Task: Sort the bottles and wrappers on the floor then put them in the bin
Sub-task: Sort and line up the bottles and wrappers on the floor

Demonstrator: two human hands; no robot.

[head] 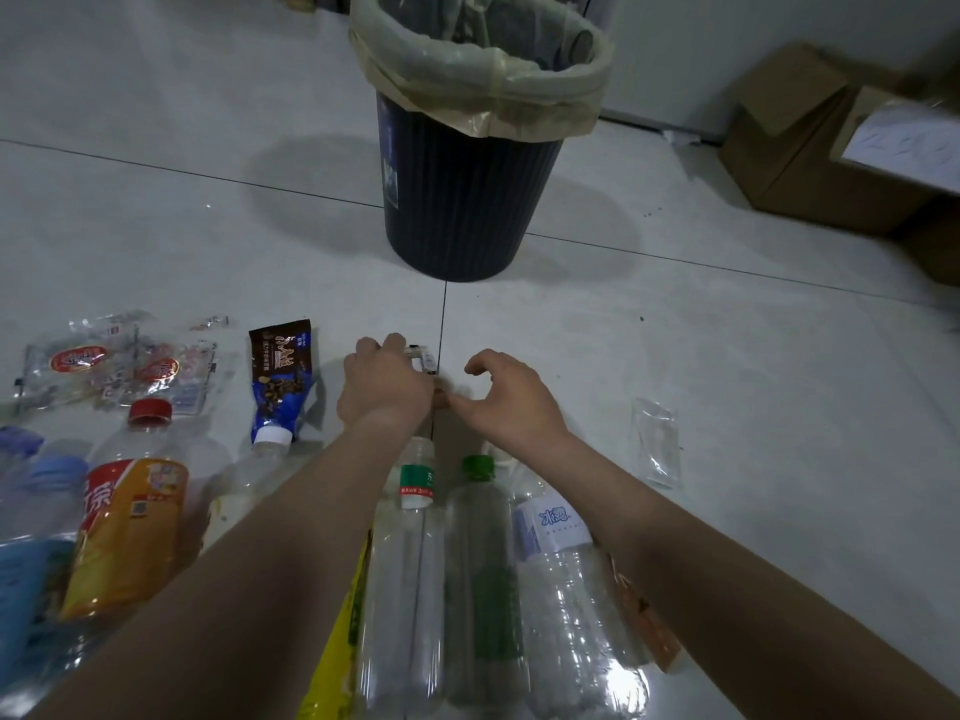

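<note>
A dark ribbed bin [467, 200] with a pale liner stands on the floor straight ahead. My left hand [384, 381] grips a small clear wrapper [423, 358] low over the floor. My right hand [511, 394] hovers beside it with fingers curled and apart, holding nothing. Below my arms lie three clear bottles side by side: one with a green and white label [410, 563], one with a green cap [480, 563], one with a white label [566, 589]. At the left lie an orange-labelled bottle [124, 522], a blue and brown wrapper [283, 381] and clear wrappers [114, 366].
Cardboard boxes [810, 148] stand at the right against the wall. A clear plastic wrapper [657, 441] lies on the tiles to the right of my hands. Blue-capped bottles [31, 501] lie at the far left. A yellow wrapper [337, 662] sticks out beneath my left arm.
</note>
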